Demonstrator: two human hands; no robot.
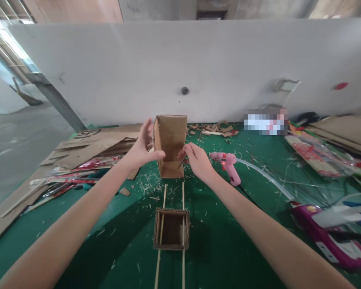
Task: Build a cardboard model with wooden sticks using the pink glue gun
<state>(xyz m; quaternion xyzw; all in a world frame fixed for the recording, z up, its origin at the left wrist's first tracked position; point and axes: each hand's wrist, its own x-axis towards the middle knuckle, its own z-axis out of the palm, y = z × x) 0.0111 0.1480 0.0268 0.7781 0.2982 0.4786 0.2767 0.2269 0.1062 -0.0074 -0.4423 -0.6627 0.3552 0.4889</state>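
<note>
Left hand [142,149] spread at the left of the far cardboard box [173,130], right hand [196,159] pinching a thin dark rod [181,163] — pushed hard, it might tip the box.

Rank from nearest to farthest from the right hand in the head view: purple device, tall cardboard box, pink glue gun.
1. Tall cardboard box: right beside the right hand, on its left.
2. Pink glue gun: a little to the hand's right.
3. Purple device: toward the lower right corner.
</note>
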